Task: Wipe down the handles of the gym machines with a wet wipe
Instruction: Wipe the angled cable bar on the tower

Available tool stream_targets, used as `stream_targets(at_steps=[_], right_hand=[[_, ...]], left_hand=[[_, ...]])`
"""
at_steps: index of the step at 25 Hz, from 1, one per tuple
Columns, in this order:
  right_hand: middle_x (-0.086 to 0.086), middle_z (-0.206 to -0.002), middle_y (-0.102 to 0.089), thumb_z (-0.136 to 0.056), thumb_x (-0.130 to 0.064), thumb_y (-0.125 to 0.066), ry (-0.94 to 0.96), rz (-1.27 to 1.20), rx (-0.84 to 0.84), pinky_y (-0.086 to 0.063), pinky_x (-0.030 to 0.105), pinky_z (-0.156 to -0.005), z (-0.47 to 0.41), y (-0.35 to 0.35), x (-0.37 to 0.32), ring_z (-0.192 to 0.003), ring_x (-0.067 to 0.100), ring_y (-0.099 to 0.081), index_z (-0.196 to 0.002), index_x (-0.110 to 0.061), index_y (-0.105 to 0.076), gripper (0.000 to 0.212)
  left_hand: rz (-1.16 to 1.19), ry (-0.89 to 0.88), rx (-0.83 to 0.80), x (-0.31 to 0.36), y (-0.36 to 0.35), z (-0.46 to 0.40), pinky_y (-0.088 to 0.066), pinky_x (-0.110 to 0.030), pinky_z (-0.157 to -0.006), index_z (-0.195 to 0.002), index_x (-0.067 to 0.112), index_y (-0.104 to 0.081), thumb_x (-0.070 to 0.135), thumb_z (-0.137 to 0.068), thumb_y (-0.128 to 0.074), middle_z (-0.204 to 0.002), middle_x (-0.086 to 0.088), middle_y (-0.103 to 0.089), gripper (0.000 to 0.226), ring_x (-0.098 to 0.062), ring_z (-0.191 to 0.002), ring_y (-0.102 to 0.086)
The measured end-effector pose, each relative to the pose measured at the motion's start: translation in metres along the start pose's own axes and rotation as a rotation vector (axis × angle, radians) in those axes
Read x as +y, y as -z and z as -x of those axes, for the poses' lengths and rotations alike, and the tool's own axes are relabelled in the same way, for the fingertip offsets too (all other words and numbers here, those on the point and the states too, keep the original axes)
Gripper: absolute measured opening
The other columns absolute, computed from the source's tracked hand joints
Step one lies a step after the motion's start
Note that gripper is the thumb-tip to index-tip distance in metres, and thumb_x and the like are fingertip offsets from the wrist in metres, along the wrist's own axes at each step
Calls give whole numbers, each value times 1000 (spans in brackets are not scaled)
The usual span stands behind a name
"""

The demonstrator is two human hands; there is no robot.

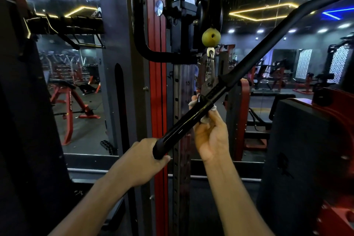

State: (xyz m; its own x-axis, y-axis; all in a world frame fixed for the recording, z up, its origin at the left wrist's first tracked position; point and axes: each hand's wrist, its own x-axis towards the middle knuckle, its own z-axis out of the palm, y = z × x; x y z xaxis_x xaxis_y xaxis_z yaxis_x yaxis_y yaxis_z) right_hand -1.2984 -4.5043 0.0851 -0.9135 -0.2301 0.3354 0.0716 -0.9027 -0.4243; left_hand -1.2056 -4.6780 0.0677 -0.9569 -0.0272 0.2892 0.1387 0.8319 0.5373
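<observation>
Dim mirrored gym, red steel upright at centre. Glossy black pulldown bar runs diagonally; its lower end is gripped by left hand. White crumpled wet wipe is pinched around the bar by right hand, centre frame.

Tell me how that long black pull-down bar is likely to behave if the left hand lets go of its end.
The bar hangs from a single clip near its middle, so it would probably swing or tilt. It looks rigid, likely heavy. Its glossy grip may be slippery under the wet wipe that the right hand holds.
</observation>
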Motion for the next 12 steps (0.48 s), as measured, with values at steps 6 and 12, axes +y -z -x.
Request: stream_targets(at_steps=[6,12], right_hand=[[20,-123,-66,-103,-15,-48,-56,130,-33,-52,40,-103,-1,9,10,-113,30,-66,-134,5,-57,37],[17,-115,-68,-102,-17,-52,-49,132,10,-44,44,-112,-6,13,19,-106,27,-63,-126,1,-64,32]], left_hand=[[-32,-37,-3,-3,4,-3,-60,-30,-64,-88,30,-60,38,-93,-71,-75,1,-69,15,-9,-63,-67],[-188,149,-5,-33,11,19,-60,-27,-67,-106,43,-51,60,-88,-67,-83,9,-67,29,-3,-67,-67]])
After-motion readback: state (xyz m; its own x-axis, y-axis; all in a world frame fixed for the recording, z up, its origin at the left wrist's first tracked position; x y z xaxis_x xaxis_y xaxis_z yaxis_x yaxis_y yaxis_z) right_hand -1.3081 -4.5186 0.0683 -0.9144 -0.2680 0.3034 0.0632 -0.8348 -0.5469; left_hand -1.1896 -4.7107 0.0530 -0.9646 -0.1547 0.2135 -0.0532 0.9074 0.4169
